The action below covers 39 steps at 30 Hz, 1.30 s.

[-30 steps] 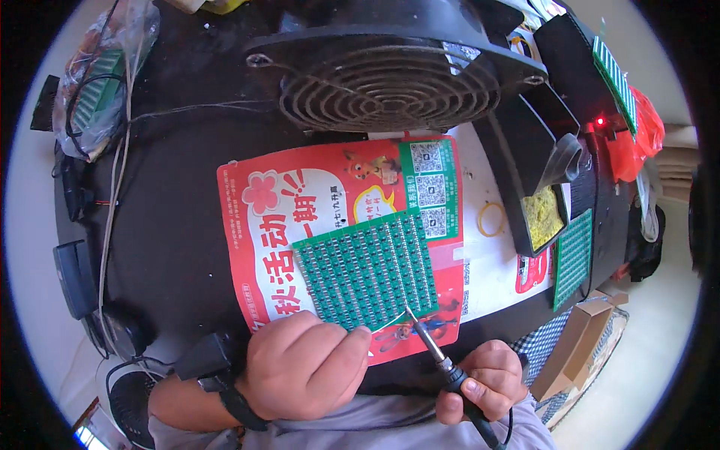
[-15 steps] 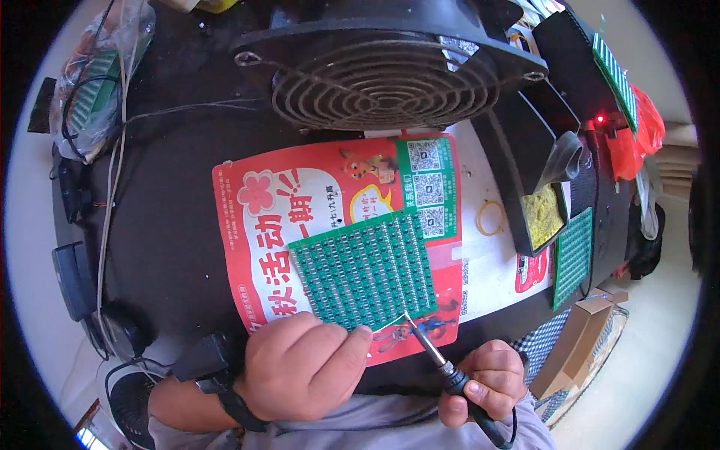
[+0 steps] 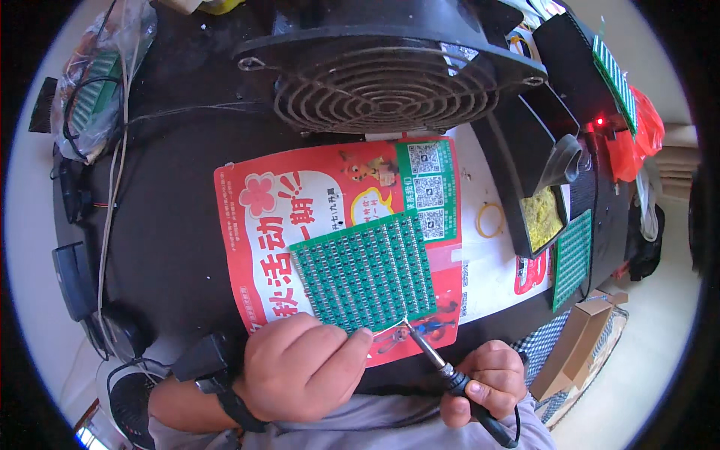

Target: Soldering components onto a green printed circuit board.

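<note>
Where the green circuit board (image 3: 365,271) lies on the red flyer (image 3: 277,217), just ahead of both our hands, we see its near edge as the spot everything turns on: the board sits slightly skewed, its long side running from lower left to upper right, and its near right corner meets the tip of the soldering iron (image 3: 429,354). Our left hand (image 3: 300,369) rests curled at that near edge, fingertips pressing down beside the corner and apparently pinching a thin pale strip, though we cannot tell for sure. Our right hand (image 3: 484,381) is clenched around the iron's dark handle, the shaft slanting up and left toward the board. Both hands are about equally near, the left one touching. Farther out on the dark counter (image 3: 172,210), a big black fan (image 3: 386,75) stands beyond the flyer. To the right, a small black tray (image 3: 525,247) holds a yellow cleaning pad (image 3: 541,217), a rubber band (image 3: 491,220) lies near it, and another green board (image 3: 572,259) lies well apart.
</note>
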### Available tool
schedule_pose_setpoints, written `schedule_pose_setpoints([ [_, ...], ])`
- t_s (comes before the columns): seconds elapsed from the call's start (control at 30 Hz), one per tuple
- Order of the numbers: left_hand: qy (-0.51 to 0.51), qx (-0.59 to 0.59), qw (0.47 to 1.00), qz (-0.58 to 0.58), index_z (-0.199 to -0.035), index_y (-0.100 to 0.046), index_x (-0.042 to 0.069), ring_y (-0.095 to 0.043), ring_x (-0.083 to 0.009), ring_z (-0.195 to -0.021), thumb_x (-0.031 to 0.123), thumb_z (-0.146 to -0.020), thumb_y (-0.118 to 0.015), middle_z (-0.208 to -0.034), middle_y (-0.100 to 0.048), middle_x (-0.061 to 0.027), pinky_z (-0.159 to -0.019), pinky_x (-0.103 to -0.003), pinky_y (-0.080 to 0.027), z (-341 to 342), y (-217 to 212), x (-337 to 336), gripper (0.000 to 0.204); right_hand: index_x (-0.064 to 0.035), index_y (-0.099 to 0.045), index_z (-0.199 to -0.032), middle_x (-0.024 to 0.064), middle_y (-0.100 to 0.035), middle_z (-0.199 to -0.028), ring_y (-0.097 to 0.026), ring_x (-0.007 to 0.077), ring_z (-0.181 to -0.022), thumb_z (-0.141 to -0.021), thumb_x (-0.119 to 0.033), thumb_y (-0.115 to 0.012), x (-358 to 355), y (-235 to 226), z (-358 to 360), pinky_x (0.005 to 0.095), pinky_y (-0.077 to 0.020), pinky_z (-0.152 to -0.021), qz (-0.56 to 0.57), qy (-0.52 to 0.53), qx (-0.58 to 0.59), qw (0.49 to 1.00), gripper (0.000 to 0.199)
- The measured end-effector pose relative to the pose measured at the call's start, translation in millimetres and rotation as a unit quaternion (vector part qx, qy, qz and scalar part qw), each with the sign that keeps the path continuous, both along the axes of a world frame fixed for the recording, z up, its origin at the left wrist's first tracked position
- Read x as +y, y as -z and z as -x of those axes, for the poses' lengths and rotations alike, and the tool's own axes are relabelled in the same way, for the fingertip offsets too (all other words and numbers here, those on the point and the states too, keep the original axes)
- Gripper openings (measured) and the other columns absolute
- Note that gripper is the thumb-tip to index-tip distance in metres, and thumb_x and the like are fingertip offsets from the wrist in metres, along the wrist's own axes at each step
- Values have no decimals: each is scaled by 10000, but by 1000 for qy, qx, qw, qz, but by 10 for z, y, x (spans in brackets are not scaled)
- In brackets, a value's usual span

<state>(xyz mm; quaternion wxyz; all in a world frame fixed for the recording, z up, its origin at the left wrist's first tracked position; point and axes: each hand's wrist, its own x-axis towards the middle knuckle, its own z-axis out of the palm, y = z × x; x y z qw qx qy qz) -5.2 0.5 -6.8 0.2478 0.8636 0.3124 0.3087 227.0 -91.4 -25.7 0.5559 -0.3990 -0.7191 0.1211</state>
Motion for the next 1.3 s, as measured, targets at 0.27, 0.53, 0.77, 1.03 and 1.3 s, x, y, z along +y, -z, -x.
schedule_pose_setpoints([
  [0.27, 12, 45, 998, 46, -905, -662, 48, -497, -201, -486, 5, -634, -738, -639, -514, -36, -458, -326, -415, 138, -132, 52, 284, 1, -510, -835, 54, -451, -632, -443, 148, -513, -757, -150, -619, -3, 26, 60, 252, -334, -398, 8, 62, 73, 995, 202],
  [0.53, -55, -8, 998, 39, -860, -627, 41, -485, -209, -465, -14, -663, -709, -597, -504, -47, -449, -322, -393, 54, -106, 29, 220, 9, -489, -825, 63, -435, -630, -408, 151, -504, -785, -156, -593, 47, -3, 71, 264, -302, -402, 45, 58, 99, 992, 200],
  [0.77, -54, -38, 995, 69, -837, -607, 25, -503, -212, -467, -31, -661, -686, -602, -532, -56, -455, -321, -403, 26, -64, 36, 200, 10, -491, -855, 65, -441, -631, -419, 150, -512, -806, -163, -587, 30, 8, 69, 257, -299, -388, 43, 75, 123, 989, 203],
  [1.03, -32, -35, 998, 34, -785, -632, 25, -506, -203, -470, -9, -634, -711, -604, -542, -44, -444, -311, -406, 0, -5, 27, 174, 12, -497, -862, 75, -461, -672, -433, 153, -509, -802, -163, -591, 6, -1, 59, 253, -332, -388, 55, 68, 99, 991, 207],
  [1.3, -43, -20, 998, 46, -773, -625, 31, -509, -203, -469, -27, -627, -690, -602, -546, -39, -444, -307, -405, 7, -36, 43, 170, 13, -495, -862, 77, -465, -689, -434, 158, -499, -799, -154, -586, 37, -4, 24, 252, -341, -384, 58, 45, 90, 993, 200],
])
